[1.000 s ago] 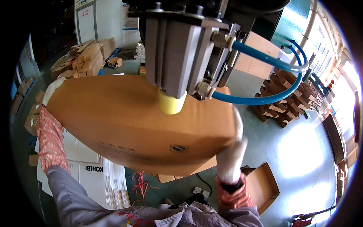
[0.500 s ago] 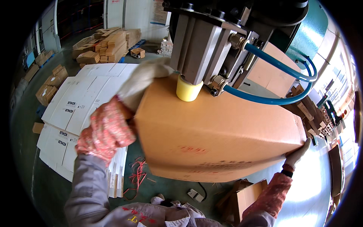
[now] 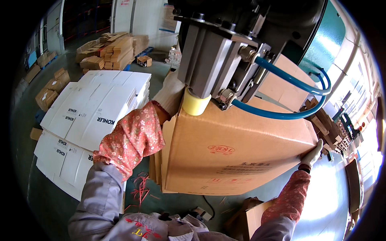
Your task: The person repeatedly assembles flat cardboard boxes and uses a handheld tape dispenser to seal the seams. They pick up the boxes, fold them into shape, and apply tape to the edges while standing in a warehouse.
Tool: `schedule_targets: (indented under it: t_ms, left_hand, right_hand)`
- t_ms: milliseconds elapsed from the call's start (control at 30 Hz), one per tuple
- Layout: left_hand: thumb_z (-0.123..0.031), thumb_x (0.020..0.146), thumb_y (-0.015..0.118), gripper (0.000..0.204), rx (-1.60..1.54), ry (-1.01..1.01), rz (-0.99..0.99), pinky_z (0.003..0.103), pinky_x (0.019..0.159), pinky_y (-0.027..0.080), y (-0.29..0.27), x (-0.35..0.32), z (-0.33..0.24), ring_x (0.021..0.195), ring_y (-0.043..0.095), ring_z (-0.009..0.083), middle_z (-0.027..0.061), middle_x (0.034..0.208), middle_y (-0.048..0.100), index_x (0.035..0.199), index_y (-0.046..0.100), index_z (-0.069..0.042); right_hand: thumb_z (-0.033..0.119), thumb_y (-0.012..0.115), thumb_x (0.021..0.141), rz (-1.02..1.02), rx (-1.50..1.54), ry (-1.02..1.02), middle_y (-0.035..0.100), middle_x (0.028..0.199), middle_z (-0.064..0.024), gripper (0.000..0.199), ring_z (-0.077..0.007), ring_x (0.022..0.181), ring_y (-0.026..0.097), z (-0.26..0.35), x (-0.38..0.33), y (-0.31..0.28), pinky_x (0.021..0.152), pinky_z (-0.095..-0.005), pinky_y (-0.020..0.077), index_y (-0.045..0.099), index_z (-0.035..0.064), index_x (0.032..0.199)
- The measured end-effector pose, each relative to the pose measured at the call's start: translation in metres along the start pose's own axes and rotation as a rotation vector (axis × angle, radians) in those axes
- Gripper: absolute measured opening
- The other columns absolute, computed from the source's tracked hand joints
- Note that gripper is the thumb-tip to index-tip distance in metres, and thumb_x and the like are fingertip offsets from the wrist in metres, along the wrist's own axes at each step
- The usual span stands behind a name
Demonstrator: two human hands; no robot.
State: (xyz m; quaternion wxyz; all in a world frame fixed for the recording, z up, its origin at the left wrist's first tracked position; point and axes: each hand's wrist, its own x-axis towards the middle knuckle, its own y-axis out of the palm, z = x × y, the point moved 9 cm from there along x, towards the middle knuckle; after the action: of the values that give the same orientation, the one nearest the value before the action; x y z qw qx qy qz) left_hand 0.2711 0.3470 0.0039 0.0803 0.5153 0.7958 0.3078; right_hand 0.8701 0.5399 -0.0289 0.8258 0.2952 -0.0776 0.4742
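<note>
Left hand (image 3: 171, 94), white glove, lies flat against the upper left end of the brown cardboard box (image 3: 237, 154), fingers spread over the top corner; palm pressing, not curled round anything. Floral sleeve cover (image 3: 130, 138) runs down the left forearm into a grey jacket sleeve (image 3: 102, 201). Right hand (image 3: 313, 153), also white-gloved, cups the box's far right corner, fingers wrapped over the edge, grasping the box. Red floral sleeve cover on that forearm too.

Box is held up in the air between both hands, tilted, long printed face toward the camera with a red oval stamp (image 3: 221, 149) and red print below it. Top of the box sits right under the machine head (image 3: 225, 52), a grey metal block with bolts; a yellow tape roll (image 3: 196, 103) at its lower end touches the box's top edge near the left hand. Blue air hoses (image 3: 293, 96) loop from the head's fittings out to the right.

Left of the box: stacks of flat white cartons (image 3: 94, 114) on the floor (image 3: 48, 201), well below. Red strapping scraps (image 3: 138, 188) on the floor by the stacks. Far back left, piles of flat brown cardboard (image 3: 110, 50). Lower right, a small open brown carton (image 3: 257, 215). More brown stock stacked at right, blurred by the lens edge.
</note>
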Motion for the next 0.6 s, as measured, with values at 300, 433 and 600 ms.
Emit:
schedule_targets:
  t_ms: [300,433,600]
  left_hand:
    - [-0.027,0.081,0.061,0.023,0.333,0.023,0.042,0.034,0.067,0.044,-0.029,-0.073,0.023,0.074,0.057,0.0171,0.0044,0.085,0.058,0.093,0.057,-0.007]
    - [-0.026,0.076,0.06,0.019,0.758,0.099,-0.095,0.035,0.062,0.041,-0.08,-0.139,-0.022,0.069,0.055,0.0174,0.0035,0.079,0.055,0.085,0.055,-0.01]
    - [-0.025,0.07,0.059,0.015,1.452,0.505,-0.265,0.036,0.056,0.037,-0.039,-0.259,-0.127,0.062,0.052,0.0177,0.0022,0.07,0.051,0.074,0.053,-0.012]
  right_hand:
    - [0.042,0.06,0.095,0.178,-0.112,-0.059,0.064,0.095,-0.004,0.045,-0.0142,0.087,0.055,0.022,-0.008,0.026,0.087,-0.0309,0.0432,0.07,-0.0014,0.105]
    - [0.035,0.055,0.097,0.331,0.048,0.062,0.065,0.095,-0.0048,0.04,-0.0147,0.089,0.057,0.037,-0.064,0.051,0.087,-0.0307,0.0444,0.069,-0.0015,0.107]
    - [0.011,0.065,0.085,0.916,-0.8,-0.356,0.069,0.113,-0.0141,0.027,-0.026,0.102,0.067,0.072,-0.188,0.095,0.089,-0.036,0.053,0.069,0.0069,0.112]
